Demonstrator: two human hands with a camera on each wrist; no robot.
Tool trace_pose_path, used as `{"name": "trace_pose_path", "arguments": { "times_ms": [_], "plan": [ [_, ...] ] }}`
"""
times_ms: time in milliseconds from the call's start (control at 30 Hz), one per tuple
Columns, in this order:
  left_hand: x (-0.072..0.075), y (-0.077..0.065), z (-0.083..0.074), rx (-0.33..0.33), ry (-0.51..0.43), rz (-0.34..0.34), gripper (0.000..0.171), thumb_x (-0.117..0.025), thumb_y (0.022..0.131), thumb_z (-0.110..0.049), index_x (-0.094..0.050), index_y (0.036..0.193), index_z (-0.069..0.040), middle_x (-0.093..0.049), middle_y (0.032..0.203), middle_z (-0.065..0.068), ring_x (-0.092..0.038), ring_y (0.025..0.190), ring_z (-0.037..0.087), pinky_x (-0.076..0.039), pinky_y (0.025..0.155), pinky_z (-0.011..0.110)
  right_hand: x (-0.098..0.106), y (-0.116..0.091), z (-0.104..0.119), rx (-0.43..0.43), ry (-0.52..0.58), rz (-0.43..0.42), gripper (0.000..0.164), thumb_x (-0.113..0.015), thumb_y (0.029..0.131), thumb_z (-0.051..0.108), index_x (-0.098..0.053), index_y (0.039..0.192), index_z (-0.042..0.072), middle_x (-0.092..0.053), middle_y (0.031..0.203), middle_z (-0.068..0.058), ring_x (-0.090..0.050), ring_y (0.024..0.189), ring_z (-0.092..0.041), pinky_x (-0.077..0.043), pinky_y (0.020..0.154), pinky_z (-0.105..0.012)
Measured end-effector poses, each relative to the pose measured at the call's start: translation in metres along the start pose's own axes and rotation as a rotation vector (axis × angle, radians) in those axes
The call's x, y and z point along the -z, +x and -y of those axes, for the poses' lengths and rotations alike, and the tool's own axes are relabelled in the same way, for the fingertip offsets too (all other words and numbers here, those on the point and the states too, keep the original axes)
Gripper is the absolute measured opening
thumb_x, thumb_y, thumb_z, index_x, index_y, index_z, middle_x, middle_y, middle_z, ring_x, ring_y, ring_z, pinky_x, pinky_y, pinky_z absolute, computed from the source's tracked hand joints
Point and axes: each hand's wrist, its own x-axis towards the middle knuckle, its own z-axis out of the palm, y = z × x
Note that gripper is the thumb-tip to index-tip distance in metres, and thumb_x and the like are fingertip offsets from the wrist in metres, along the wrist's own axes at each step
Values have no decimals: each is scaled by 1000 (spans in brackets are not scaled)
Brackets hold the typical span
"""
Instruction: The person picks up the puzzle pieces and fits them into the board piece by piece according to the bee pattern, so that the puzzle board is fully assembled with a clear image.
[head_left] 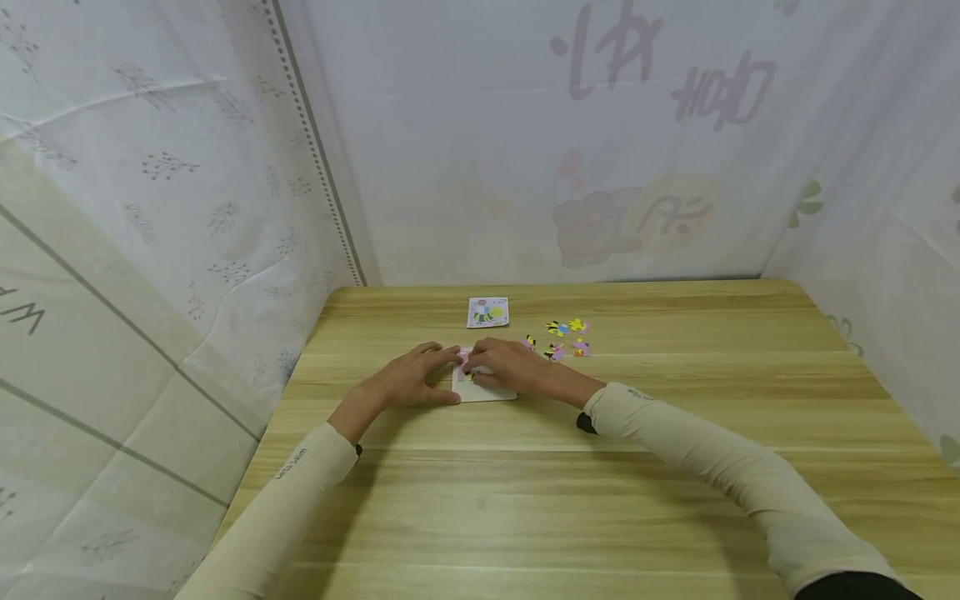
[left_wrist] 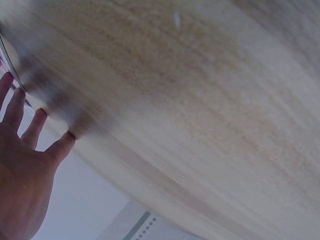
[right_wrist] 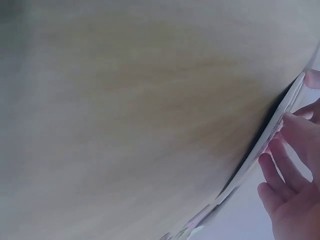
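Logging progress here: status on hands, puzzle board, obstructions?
Left hand at left of board. Right hand over board, grip unclear. Board partly filled. Loose pieces aside; nothing visibly blocking.

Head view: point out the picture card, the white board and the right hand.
Picture card [head_left: 487,313]: head view, middle of its printed face.
White board [head_left: 483,392]: head view, bare near part.
Right hand [head_left: 512,364]: head view, back of the hand.

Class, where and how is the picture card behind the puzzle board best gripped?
Probably pinch the picture card by its left edge, coming from the left: it lies flat, with loose puzzle pieces to its right and the puzzle board in front.
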Motion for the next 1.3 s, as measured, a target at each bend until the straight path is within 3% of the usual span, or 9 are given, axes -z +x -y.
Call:
{"name": "trace_pose_path", "arguments": {
  "times_ms": [233, 533, 667, 833, 1067, 1300],
  "plan": [
    [1, 1, -1, -5, 10, -1, 77, -74, 90, -60, -53, 153, -22, -37, 166, -1, -35, 149, 31, -40, 113, 60, 8, -11, -6, -25, 64, -25, 29, -69, 102, 21, -73, 130, 12, -67, 128, -8, -63, 118, -22, -58, 92, -41],
    [2, 2, -2, -1, 7, 4, 77, -74, 90, -61, -53, 153, -22, -36, 167, -1, -32, 152, 31, -36, 116, 61, 20, -29, -31, -110, 78, -85, 27, -69, 102, 19, -74, 126, 8, -66, 127, -8, -62, 119, -22, -55, 98, -40],
    [1, 2, -2, -9, 8, 7, 76, -74, 90, -59, -53, 152, -21, -36, 167, 0, -31, 152, 33, -35, 116, 62, 24, -39, -45, -161, 107, -110, 26, -64, 103, 15, -74, 126, 8, -67, 127, -5, -65, 115, -22, -57, 91, -40],
    [-1, 0, -2, -29, -2, -5, 76, -76, 91, -56, -53, 152, -18, -36, 167, 3, -30, 153, 37, -33, 117, 64, 27, -51, -65, -169, 37, -147, 24, -70, 102, 17, -76, 122, 7, -69, 122, -7, -66, 112, -25, -58, 88, -41],
    [-3, -2, -1, -24, 4, -14, 77, -75, 91, -57, -51, 154, -19, -36, 167, 2, -30, 152, 36, -34, 116, 64, 37, -66, -84, -274, 53, -120, 31, -72, 100, 19, -73, 126, 3, -65, 128, -15, -68, 106, -30, -59, 83, -44],
    [-1, -2, -3, -20, -3, -11, 77, -75, 91, -57, -51, 154, -19, -35, 167, 0, -29, 153, 35, -33, 117, 64, 44, -79, -98, -338, 69, -107, 30, -74, 98, 15, -73, 125, 0, -66, 126, -18, -65, 110, -34, -57, 89, -48]
  ]
}}
